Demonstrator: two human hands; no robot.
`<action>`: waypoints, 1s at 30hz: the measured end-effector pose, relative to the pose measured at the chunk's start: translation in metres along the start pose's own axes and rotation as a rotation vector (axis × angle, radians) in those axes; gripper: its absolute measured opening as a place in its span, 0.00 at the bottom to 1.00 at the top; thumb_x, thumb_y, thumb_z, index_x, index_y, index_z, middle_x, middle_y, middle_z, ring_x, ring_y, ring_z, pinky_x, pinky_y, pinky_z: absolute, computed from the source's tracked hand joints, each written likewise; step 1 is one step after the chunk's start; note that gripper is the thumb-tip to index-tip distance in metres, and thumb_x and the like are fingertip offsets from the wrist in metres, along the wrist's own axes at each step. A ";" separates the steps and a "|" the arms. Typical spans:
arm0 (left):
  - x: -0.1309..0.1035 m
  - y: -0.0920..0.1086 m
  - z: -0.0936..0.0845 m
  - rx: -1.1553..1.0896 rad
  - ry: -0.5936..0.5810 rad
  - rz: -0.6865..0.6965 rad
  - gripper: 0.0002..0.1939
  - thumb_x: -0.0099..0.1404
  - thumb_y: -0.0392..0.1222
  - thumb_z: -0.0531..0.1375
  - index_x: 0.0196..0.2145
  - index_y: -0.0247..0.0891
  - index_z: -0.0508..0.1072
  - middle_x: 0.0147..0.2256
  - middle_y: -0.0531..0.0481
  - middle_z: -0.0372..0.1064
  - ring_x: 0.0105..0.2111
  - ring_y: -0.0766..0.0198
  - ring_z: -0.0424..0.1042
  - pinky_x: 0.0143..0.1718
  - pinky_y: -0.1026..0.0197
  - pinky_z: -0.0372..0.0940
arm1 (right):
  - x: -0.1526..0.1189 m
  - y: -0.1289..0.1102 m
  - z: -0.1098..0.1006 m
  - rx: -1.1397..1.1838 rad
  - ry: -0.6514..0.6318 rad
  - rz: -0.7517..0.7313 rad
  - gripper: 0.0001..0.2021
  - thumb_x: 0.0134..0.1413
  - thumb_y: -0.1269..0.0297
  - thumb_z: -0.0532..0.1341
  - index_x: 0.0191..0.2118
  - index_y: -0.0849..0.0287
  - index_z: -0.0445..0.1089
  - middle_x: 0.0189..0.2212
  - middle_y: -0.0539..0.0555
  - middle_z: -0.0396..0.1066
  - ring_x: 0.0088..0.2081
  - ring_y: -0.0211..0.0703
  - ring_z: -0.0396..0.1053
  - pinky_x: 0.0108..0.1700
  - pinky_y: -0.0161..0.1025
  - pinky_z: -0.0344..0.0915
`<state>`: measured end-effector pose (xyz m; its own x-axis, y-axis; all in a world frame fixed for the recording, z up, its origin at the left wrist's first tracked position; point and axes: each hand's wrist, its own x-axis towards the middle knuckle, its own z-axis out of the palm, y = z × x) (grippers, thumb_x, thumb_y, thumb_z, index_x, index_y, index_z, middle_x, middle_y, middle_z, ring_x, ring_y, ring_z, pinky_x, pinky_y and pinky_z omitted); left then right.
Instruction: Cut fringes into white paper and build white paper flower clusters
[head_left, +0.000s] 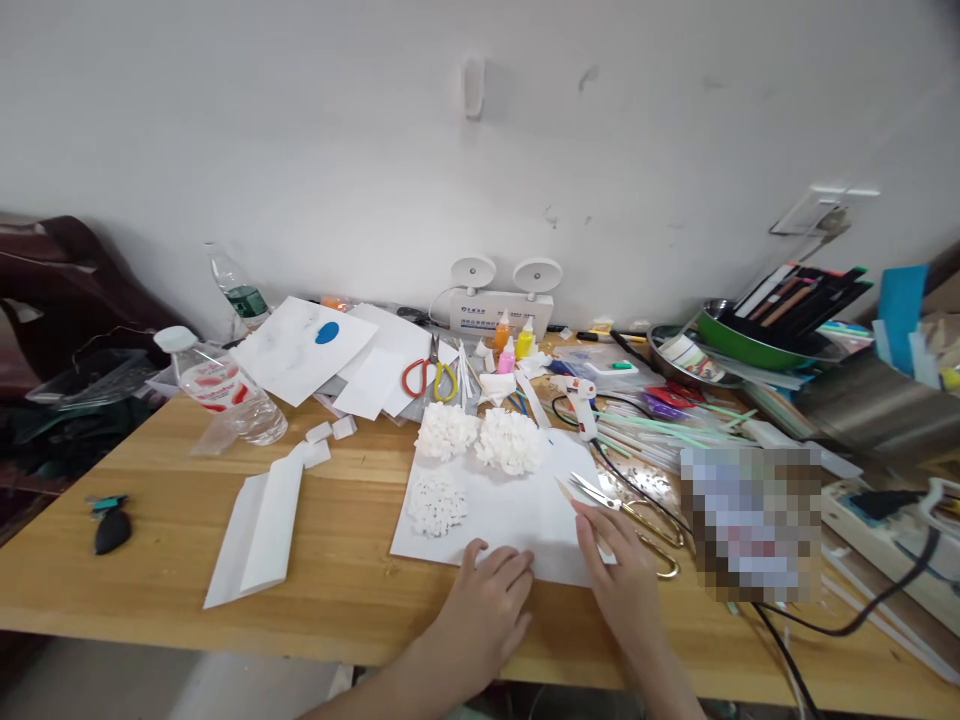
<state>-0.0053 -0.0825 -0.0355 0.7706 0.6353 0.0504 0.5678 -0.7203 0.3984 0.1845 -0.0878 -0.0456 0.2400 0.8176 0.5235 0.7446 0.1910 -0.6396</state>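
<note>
My left hand (pixel 491 610) rests at the front edge of a white sheet (pixel 525 510), fingers spread and holding nothing. In my right hand (pixel 615 560), at the sheet's right side, a pale pointed stick (pixel 568 493) is pinched between thumb and fingers; its exact kind is unclear. Gold-handled scissors (pixel 600 492) lie beside that hand, blades angled towards the sheet. Two fluffy white paper flowers (pixel 510 440) sit side by side on the sheet's far part. A flatter cluster of white paper pieces (pixel 437 505) lies nearer, to the left.
A folded white paper (pixel 259 525) and water bottle (pixel 229 390) stand left. Red-and-yellow-handled scissors (pixel 431 375) and small paint bottles (pixel 506 355) are behind. A glue gun (pixel 580 400) with black cable lies right, near a green bowl of pens (pixel 750 335).
</note>
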 end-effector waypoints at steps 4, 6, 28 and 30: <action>0.001 0.003 -0.009 -0.226 0.070 -0.080 0.12 0.63 0.37 0.51 0.46 0.41 0.64 0.47 0.49 0.67 0.48 0.61 0.62 0.53 0.49 0.49 | -0.019 -0.019 0.001 0.208 -0.050 0.123 0.10 0.55 0.66 0.53 0.40 0.56 0.70 0.35 0.56 0.70 0.38 0.46 0.68 0.40 0.43 0.66; 0.003 0.007 -0.015 -0.342 0.150 -0.154 0.12 0.66 0.36 0.45 0.44 0.41 0.64 0.42 0.49 0.69 0.45 0.63 0.64 0.51 0.52 0.52 | -0.035 -0.029 0.007 0.324 -0.019 0.174 0.10 0.55 0.66 0.54 0.41 0.56 0.69 0.37 0.56 0.70 0.37 0.45 0.69 0.38 0.42 0.68; -0.035 -0.184 -0.106 0.416 0.257 -0.772 0.16 0.62 0.43 0.48 0.43 0.35 0.69 0.44 0.40 0.67 0.46 0.51 0.64 0.46 0.51 0.55 | -0.046 -0.023 0.005 0.427 0.294 0.754 0.19 0.38 0.53 0.64 0.35 0.62 0.72 0.33 0.58 0.74 0.29 0.46 0.71 0.36 0.42 0.69; -0.034 -0.198 -0.107 0.462 0.230 -0.799 0.15 0.61 0.42 0.48 0.40 0.35 0.70 0.41 0.38 0.68 0.45 0.48 0.65 0.45 0.48 0.54 | -0.048 -0.022 0.007 0.416 0.278 0.751 0.19 0.39 0.53 0.64 0.34 0.62 0.72 0.33 0.58 0.74 0.29 0.45 0.71 0.35 0.42 0.69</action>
<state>-0.1745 0.0685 -0.0176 0.0568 0.9913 0.1187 0.9984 -0.0564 -0.0063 0.1524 -0.1273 -0.0603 0.7544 0.6557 -0.0321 0.0581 -0.1154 -0.9916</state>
